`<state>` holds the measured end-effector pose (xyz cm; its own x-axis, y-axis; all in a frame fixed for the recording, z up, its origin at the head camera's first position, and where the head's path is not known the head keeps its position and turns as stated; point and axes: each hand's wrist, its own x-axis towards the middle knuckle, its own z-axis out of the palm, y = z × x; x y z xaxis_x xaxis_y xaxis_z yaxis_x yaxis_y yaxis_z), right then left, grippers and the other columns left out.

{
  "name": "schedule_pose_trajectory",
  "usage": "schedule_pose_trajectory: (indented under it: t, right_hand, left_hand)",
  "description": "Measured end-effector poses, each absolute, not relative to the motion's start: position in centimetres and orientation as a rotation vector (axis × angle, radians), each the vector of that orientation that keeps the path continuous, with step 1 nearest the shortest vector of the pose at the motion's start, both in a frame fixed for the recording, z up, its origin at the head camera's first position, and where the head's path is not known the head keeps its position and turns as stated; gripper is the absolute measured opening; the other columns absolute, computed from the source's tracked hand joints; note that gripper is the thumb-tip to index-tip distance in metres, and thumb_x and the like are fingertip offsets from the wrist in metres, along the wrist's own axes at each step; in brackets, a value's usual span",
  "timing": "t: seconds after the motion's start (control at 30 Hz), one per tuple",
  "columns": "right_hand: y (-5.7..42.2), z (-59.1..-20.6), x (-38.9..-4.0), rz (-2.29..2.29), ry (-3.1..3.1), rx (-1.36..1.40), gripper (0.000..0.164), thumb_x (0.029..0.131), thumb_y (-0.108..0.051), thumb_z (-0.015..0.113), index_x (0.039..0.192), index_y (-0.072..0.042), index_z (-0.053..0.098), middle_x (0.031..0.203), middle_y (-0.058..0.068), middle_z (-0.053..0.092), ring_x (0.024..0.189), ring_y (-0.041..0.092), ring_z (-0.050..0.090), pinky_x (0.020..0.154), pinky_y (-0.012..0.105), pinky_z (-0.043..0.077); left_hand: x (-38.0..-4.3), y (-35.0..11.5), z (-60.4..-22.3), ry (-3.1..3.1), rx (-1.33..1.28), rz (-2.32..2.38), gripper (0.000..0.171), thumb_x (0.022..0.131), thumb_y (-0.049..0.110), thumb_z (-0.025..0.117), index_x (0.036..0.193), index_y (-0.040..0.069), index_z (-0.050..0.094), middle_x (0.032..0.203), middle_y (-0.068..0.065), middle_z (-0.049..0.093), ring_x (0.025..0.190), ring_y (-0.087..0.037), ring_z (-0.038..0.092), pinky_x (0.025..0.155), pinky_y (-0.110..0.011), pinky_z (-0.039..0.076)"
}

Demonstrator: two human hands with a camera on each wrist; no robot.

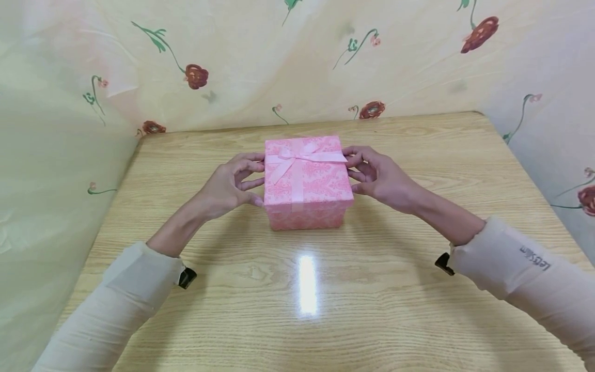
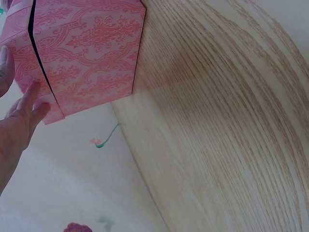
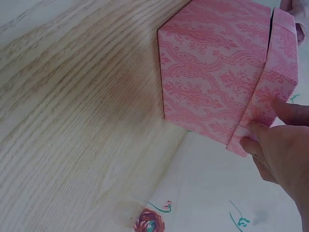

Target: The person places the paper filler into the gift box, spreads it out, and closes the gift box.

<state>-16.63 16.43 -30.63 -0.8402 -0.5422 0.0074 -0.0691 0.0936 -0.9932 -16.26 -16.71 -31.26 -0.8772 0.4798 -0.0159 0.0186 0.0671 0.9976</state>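
A pink patterned gift box (image 1: 307, 221) stands on the wooden table, its lid (image 1: 323, 183) on top with a pale pink ribbon bow (image 1: 296, 156). My left hand (image 1: 225, 186) grips the lid's left side with bent fingers and thumb. On the opposite side my right hand (image 1: 383, 178) holds the lid the same way, its fingertips (image 3: 251, 145) against the rim. Between lid and box body (image 2: 91, 53) a thin dark gap runs in both wrist views. What is inside the box is hidden.
The wood-grain table (image 1: 251, 299) reaches back to a wall covered in flowered cloth (image 1: 260, 62). Similar cloth hangs at the left and right. A bright light reflection lies on the tabletop in front of the box. Black straps show at both sleeve cuffs.
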Motion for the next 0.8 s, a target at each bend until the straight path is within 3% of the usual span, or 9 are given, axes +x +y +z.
schedule_pose_trajectory:
  t: [0.57, 0.8]
  right_hand:
    - [15.7, -32.8, -16.6, -1.78, 2.025, -0.568, 0.032, 0.08, 0.032, 0.042, 0.108, 0.018, 0.038, 0.146, 0.018, 0.023, 0.14, 0.036, 0.027, 0.094, 0.022, 0.046]
    - [15.6, -33.3, -16.5, -1.739, 2.075, -0.572, 0.033, 0.078, 0.034, 0.041, 0.107, 0.017, 0.039, 0.145, 0.016, 0.023, 0.14, 0.033, 0.028, 0.102, 0.024, 0.04]
  left_hand:
    - [-15.9, -16.8, -32.9, 1.996, 0.458, 1.839, 0.052, 0.069, -0.028, 0.067, 0.115, -0.017, 0.044, 0.149, -0.01, 0.028, 0.139, -0.027, 0.032, 0.097, -0.032, 0.047]
    - [-15.7, -16.7, -33.6, 1.987, 0.445, 1.855, 0.055, 0.067, -0.03, 0.067, 0.115, -0.017, 0.043, 0.149, -0.01, 0.027, 0.14, -0.027, 0.032, 0.096, -0.037, 0.048]
